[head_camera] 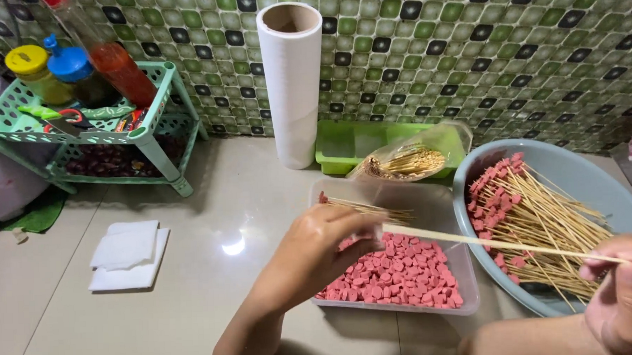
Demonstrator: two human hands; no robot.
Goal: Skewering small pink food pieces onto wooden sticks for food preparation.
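My left hand hovers over a clear plastic tray of pink sausage slices, pinching something small at the tip of a bamboo skewer. My right hand grips the skewer's other end at the lower right. A few finished skewers rest across the tray's far edge. A grey-blue bowl on the right holds several skewers tipped with pink slices.
A green tray and a clear bag of bare skewers stand behind the plastic tray. A tall white roll is upright by the tiled wall. A green rack with bottles stands at the left, folded white cloths below it.
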